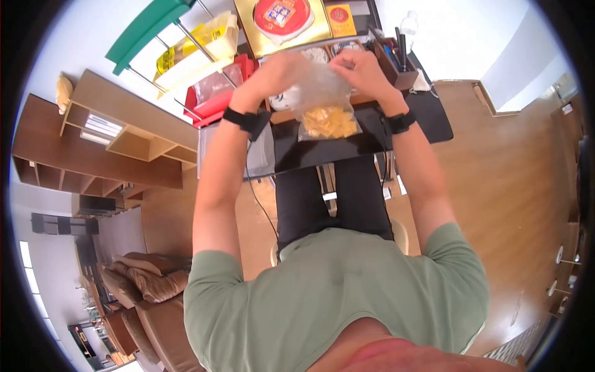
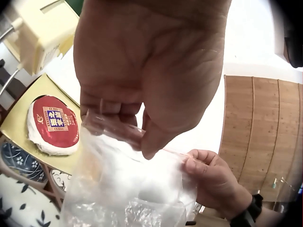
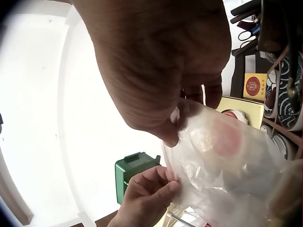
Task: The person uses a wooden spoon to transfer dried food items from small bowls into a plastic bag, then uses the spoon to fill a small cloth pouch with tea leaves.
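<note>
A clear plastic zip bag (image 1: 321, 93) hangs upright over the dark desk (image 1: 365, 133), with yellow chip-like pieces (image 1: 330, 122) gathered in its bottom. My left hand (image 1: 280, 77) pinches one side of the bag's top edge between thumb and fingers. At the other side of that edge, my right hand (image 1: 367, 75) also grips it with thumb and fingertips. In the left wrist view, the top edge of the bag (image 2: 132, 175) runs from the left thumb to the right hand (image 2: 214, 178). The right wrist view has the left hand (image 3: 147, 193) holding the far corner.
Behind the bag lies a gold box (image 1: 255, 38) with a red round wrapped cake (image 1: 282, 17). A red bin (image 1: 214, 90) and a green-topped rack (image 1: 145, 34) stand at the left. A wooden holder (image 1: 406, 79) with pens is at the right. A clear sheet (image 1: 263, 152) covers the desk's left part.
</note>
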